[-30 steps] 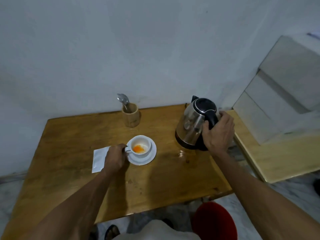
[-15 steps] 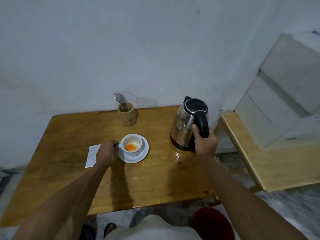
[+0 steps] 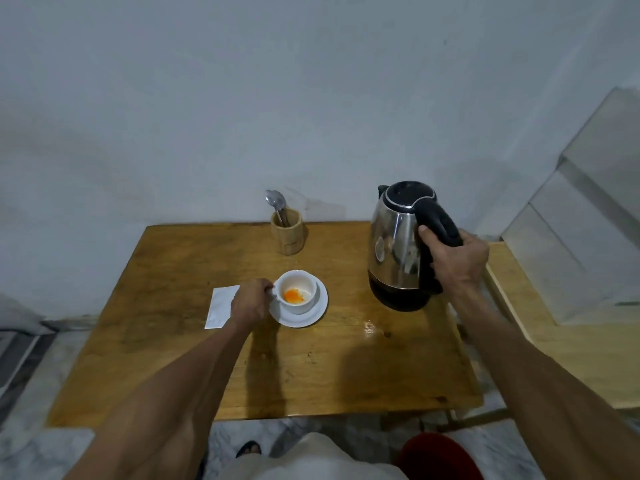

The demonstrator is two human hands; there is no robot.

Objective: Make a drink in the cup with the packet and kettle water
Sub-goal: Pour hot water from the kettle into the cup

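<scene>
A white cup (image 3: 302, 303) with orange powder in its bottom stands on a white saucer (image 3: 313, 315) in the middle of the wooden table (image 3: 173, 341). My left hand (image 3: 250, 302) pinches the cup's handle from the left. A white packet (image 3: 219, 306) lies flat just left of that hand, partly hidden by it. A steel kettle (image 3: 394, 251) with a black lid and base is at the right side of the table, held slightly above it. My right hand (image 3: 453, 259) is wrapped around its black handle.
A wooden holder (image 3: 286, 233) with a spoon (image 3: 275, 202) stands at the table's back edge by the wall. A small wet patch (image 3: 370, 328) marks the table in front of the kettle. A lower wooden bench (image 3: 568, 348) and steps are to the right. A red stool (image 3: 436, 457) is below.
My right hand has closed fully around the kettle's handle and the kettle has risen a little off the table. My left hand has stayed on the cup's handle.
</scene>
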